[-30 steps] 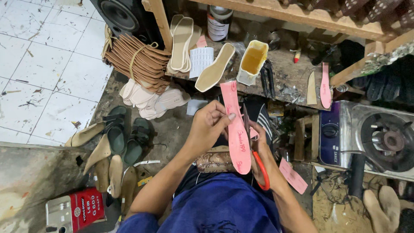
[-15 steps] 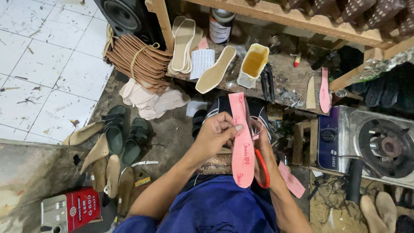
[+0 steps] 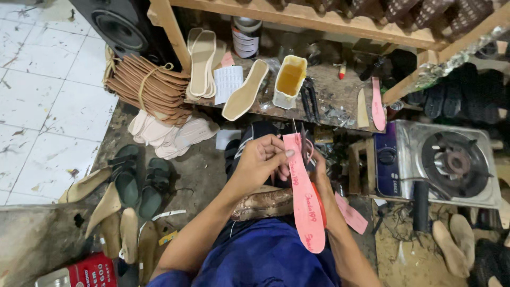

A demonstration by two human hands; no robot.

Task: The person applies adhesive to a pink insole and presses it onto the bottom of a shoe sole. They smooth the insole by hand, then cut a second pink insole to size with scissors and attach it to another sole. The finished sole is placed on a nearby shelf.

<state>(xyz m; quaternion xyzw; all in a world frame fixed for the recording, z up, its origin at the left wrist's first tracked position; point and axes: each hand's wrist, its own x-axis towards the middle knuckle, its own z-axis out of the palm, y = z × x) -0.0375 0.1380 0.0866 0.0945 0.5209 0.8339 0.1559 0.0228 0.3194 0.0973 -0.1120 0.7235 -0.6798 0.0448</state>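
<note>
So the left hand [image 3: 260, 159] has its grip pinched on the top end of a long pink insole [image 3: 303, 196], which hangs over the lap just in front of the low tabletop [image 3: 340, 101]. The right hand [image 3: 317, 170] sits mostly behind the insole, grip wrapped around scissors [image 3: 305, 146] with an orange handle, blades right at the insole's upper edge. On the tabletop there's a yellow glue tub [image 3: 289, 79] and a beige sole [image 3: 245, 96]. A gas stove [image 3: 451, 159] sits off to the right, green sandals [image 3: 138, 180] on the floor.
</note>
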